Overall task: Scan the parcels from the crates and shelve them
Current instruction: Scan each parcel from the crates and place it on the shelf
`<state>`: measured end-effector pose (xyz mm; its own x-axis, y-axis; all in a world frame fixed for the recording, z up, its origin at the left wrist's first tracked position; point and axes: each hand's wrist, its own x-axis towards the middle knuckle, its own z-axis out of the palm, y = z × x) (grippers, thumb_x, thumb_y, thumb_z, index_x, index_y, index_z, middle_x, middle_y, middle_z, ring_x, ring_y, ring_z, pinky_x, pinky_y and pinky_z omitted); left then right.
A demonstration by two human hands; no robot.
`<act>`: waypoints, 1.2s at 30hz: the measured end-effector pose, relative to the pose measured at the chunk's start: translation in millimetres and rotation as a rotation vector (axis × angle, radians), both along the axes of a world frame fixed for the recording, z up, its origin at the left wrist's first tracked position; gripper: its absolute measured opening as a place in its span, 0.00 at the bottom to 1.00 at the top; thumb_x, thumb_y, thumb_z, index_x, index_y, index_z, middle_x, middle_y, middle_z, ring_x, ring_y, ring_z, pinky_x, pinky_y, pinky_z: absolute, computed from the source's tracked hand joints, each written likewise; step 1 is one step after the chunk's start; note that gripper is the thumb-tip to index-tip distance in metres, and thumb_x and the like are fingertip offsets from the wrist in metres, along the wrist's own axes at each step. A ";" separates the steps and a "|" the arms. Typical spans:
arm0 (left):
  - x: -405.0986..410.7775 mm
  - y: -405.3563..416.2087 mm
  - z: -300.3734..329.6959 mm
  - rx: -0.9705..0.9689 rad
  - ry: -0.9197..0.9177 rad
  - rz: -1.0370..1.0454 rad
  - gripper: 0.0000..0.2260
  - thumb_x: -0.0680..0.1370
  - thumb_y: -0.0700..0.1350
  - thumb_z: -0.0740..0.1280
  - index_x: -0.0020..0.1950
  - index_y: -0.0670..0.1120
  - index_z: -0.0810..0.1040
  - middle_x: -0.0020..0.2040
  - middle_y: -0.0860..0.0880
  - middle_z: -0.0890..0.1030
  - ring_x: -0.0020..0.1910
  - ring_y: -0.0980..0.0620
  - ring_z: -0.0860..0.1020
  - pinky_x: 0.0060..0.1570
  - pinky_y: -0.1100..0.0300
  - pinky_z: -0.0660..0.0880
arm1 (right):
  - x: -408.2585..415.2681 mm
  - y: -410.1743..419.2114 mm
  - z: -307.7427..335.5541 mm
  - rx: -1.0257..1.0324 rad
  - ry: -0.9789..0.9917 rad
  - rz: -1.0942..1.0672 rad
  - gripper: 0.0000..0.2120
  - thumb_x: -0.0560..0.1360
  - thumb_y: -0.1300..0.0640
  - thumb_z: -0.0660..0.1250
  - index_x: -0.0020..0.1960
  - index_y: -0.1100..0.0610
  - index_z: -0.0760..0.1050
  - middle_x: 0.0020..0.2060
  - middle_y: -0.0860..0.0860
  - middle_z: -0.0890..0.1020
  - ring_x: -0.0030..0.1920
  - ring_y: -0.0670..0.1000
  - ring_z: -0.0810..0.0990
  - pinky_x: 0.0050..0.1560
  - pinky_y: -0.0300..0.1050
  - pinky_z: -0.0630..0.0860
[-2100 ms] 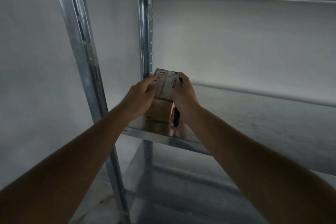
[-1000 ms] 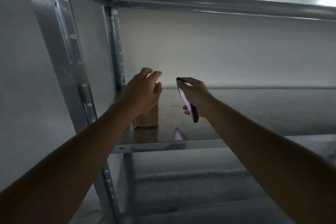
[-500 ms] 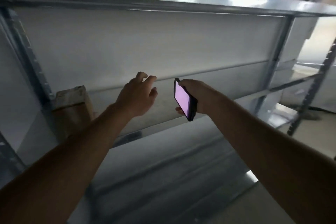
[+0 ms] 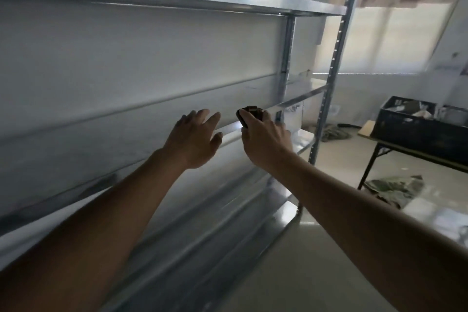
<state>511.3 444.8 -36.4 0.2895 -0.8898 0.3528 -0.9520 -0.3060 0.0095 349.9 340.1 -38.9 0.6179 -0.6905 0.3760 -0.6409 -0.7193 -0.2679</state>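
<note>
**Both hands out before the rack, phone in the right**

Head view: the left hand [image 4: 193, 138] was stretched forward with its fingers straight and spread, palm down, holding nothing and touching nothing. Just beside it, the right hand [image 4: 266, 140] had its grip curled round a dark phone [image 4: 249, 114], whose top end stuck out above the knuckles; the screen could not be seen. Both hands were in the air in front of the metal rack [image 4: 331, 76], about level with its middle shelf, and the rack ran blurred across the left of the frame. No parcel could be made out on the shelves nearest the hands. Small things stood on the top shelf at the far end, too blurred to name. Well apart to the right, a dark crate [image 4: 415, 132] sat on a bench [image 4: 395, 148] with black legs, with pale items inside that could have been parcels, though this could not be told. A crumpled cloth [image 4: 395, 189] lay on the floor under the bench
</note>
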 end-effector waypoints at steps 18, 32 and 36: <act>-195.6 -356.9 -38.4 0.060 0.039 -0.443 0.24 0.86 0.55 0.58 0.80 0.46 0.68 0.76 0.41 0.72 0.72 0.39 0.74 0.71 0.45 0.71 | -232.0 -276.9 -50.0 -0.011 0.119 -0.538 0.25 0.87 0.48 0.58 0.82 0.42 0.60 0.76 0.61 0.69 0.63 0.69 0.75 0.59 0.61 0.75; -291.2 -661.9 -65.3 0.132 0.058 -0.734 0.26 0.86 0.54 0.60 0.82 0.46 0.66 0.78 0.42 0.70 0.77 0.40 0.69 0.73 0.44 0.69 | -332.5 -522.4 -75.2 0.073 0.122 -0.787 0.26 0.86 0.47 0.58 0.83 0.43 0.60 0.78 0.62 0.68 0.63 0.71 0.77 0.59 0.65 0.77; -323.6 -749.3 -76.4 0.136 0.044 -0.752 0.25 0.86 0.54 0.59 0.82 0.46 0.66 0.79 0.43 0.70 0.77 0.41 0.69 0.74 0.44 0.69 | -365.0 -602.0 -95.7 0.101 0.118 -0.803 0.26 0.86 0.47 0.58 0.83 0.43 0.61 0.77 0.61 0.69 0.64 0.70 0.77 0.60 0.65 0.77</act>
<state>187.7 -304.5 -112.8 -0.4001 -0.8876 0.2284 -0.9041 0.4231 0.0605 -15.1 -261.9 -134.5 -0.0481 -0.9666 0.2517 -0.9787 -0.0048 -0.2054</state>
